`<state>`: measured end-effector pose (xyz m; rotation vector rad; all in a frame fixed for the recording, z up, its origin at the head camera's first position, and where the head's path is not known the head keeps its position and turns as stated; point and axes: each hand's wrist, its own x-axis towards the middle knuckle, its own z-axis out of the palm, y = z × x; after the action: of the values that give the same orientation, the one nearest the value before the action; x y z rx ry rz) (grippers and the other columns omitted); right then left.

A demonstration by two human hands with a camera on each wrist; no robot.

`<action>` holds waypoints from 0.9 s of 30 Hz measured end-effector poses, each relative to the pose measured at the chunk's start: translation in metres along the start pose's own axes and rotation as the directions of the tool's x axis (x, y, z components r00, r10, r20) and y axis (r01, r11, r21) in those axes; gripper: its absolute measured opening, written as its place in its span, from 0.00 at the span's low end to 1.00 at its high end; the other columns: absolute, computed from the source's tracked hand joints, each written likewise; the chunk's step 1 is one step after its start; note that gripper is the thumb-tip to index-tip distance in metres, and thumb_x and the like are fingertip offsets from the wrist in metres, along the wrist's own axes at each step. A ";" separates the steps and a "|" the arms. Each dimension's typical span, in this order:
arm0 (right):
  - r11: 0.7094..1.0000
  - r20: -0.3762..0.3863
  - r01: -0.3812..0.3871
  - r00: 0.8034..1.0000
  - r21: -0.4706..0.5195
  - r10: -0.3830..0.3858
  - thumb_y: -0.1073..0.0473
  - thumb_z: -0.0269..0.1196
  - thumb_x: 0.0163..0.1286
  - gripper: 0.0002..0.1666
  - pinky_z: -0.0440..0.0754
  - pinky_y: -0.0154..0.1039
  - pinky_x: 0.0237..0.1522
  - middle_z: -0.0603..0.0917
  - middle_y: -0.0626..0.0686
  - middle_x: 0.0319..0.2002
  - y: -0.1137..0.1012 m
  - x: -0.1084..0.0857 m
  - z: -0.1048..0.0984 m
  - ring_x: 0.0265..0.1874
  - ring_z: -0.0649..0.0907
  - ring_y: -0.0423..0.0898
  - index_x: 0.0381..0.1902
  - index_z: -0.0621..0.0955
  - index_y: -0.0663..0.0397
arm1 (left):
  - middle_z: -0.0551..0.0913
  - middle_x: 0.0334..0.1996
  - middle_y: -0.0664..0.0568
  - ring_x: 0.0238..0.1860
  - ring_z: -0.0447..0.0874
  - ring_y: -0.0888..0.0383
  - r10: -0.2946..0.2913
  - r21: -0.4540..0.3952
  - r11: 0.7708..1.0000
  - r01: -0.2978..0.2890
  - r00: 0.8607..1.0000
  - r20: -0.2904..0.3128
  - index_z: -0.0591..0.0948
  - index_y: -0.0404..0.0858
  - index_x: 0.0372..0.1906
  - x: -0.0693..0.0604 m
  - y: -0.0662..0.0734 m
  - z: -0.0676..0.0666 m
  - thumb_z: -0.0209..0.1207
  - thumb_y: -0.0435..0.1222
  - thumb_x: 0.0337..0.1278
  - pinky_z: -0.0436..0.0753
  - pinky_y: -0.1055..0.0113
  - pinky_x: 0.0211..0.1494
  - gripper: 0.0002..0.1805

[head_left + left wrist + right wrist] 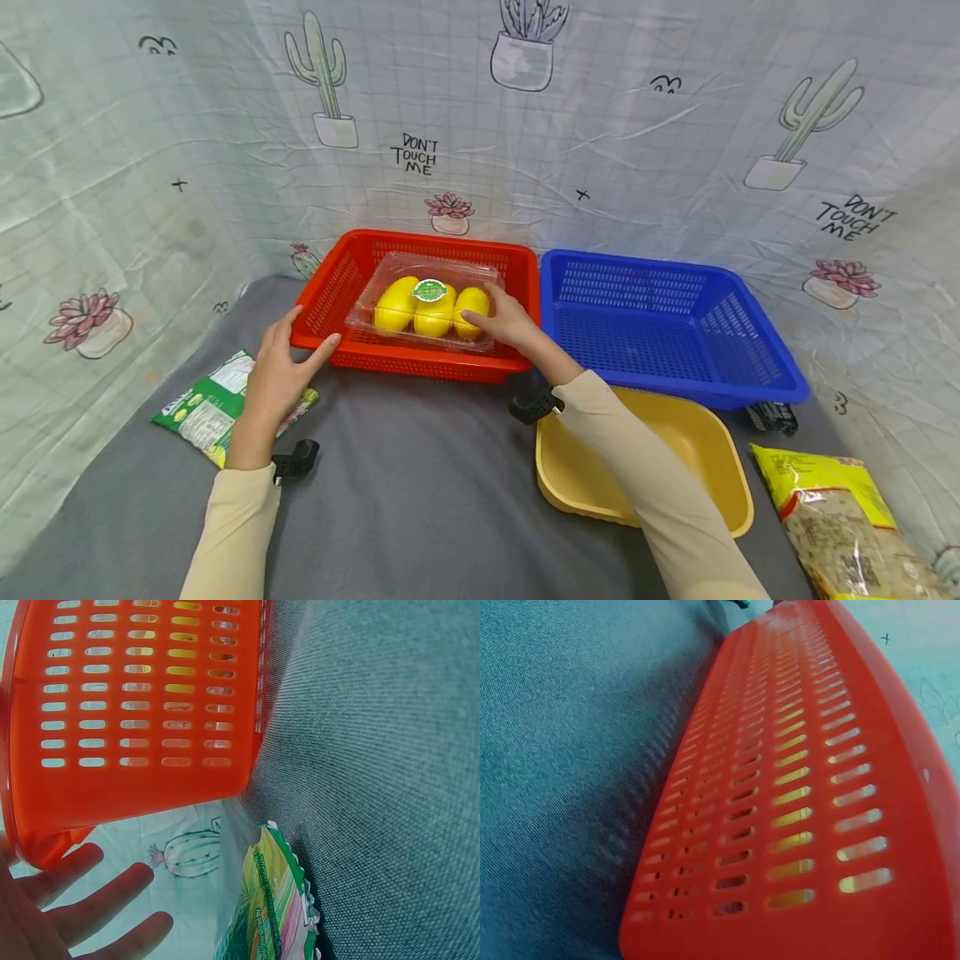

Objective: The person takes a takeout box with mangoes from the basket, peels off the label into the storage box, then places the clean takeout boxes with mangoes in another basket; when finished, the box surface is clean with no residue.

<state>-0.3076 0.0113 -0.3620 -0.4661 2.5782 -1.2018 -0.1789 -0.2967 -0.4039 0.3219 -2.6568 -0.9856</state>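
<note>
A clear plastic box (431, 325) holding several yellow oval fruits (432, 315) and bearing a green-and-white label (429, 290) lies inside the red basket (420, 360). Over the box's right end is my right hand (513, 323), thumb and fingers spread; whether it touches the lid I cannot tell. My left hand (279, 375) is at the basket's front left corner, its thumb by the rim. Its fingers (112, 900) look spread and fairly straight beside that corner in the left wrist view. From the right wrist, the basket's perforated side (757, 795) hides the right hand.
A blue basket (637, 337) stands right of the red one. In front of it is a yellow tray (581, 492), partly under my right forearm. A green packet (206, 417) lies by my left wrist. A yellow-and-clear bag (847, 525) and a dark packet (772, 417) lie at the right.
</note>
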 end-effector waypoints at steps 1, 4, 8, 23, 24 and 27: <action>1.000 -0.003 -0.007 1.000 0.011 0.007 0.49 0.62 0.69 0.45 0.65 0.54 0.69 0.62 0.61 0.72 0.000 -0.001 0.001 0.70 0.65 0.58 0.76 0.55 0.58 | 0.55 0.72 0.34 0.67 0.60 0.33 -0.002 0.001 1.000 0.002 1.000 0.002 0.50 0.43 0.78 0.000 0.000 0.000 0.52 0.65 0.59 0.65 0.30 0.61 0.50; 0.999 -0.004 -0.023 1.000 0.037 0.023 0.50 0.61 0.70 0.46 0.64 0.55 0.69 0.61 0.61 0.73 0.001 -0.002 0.002 0.71 0.63 0.58 0.77 0.52 0.56 | 0.55 0.72 0.33 0.66 0.61 0.32 -0.008 0.001 1.000 0.008 1.000 0.011 0.50 0.44 0.78 0.000 0.002 0.000 0.52 0.65 0.59 0.65 0.30 0.60 0.50; 0.999 -0.017 -0.014 1.000 0.044 0.015 0.52 0.62 0.69 0.48 0.64 0.55 0.69 0.61 0.62 0.73 0.002 -0.002 0.003 0.71 0.63 0.59 0.77 0.50 0.55 | 0.56 0.72 0.33 0.66 0.61 0.32 -0.013 -0.002 1.000 0.013 1.000 0.013 0.50 0.44 0.78 -0.001 0.002 -0.001 0.53 0.65 0.59 0.66 0.29 0.60 0.50; 0.988 -0.062 -0.042 0.997 0.150 0.051 0.53 0.65 0.66 0.49 0.73 0.52 0.63 0.63 0.62 0.72 0.001 -0.005 0.002 0.64 0.71 0.59 0.76 0.53 0.58 | 0.56 0.72 0.33 0.67 0.61 0.33 -0.028 -0.005 1.000 0.028 0.999 0.017 0.49 0.44 0.78 -0.001 0.002 -0.002 0.53 0.65 0.59 0.66 0.30 0.60 0.51; 0.987 -0.056 -0.048 0.997 0.156 0.057 0.53 0.65 0.66 0.49 0.74 0.51 0.63 0.64 0.63 0.70 0.001 -0.006 0.002 0.63 0.72 0.58 0.76 0.53 0.58 | 0.56 0.72 0.33 0.67 0.61 0.32 -0.027 -0.005 1.000 0.027 0.999 0.019 0.49 0.44 0.78 -0.001 0.002 -0.002 0.53 0.65 0.59 0.66 0.30 0.60 0.51; 0.978 -0.027 -0.060 0.997 0.200 0.067 0.53 0.65 0.66 0.49 0.78 0.49 0.58 0.69 0.64 0.64 0.000 -0.007 0.001 0.56 0.74 0.56 0.76 0.53 0.58 | 0.56 0.72 0.33 0.67 0.61 0.32 -0.027 -0.003 1.000 0.027 0.999 0.021 0.49 0.44 0.78 -0.002 0.002 -0.003 0.53 0.65 0.59 0.66 0.30 0.60 0.51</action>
<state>-0.3010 0.0134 -0.3620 -0.3214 2.4456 -1.4371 -0.1762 -0.2963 -0.4002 0.3499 -2.6760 -1.0071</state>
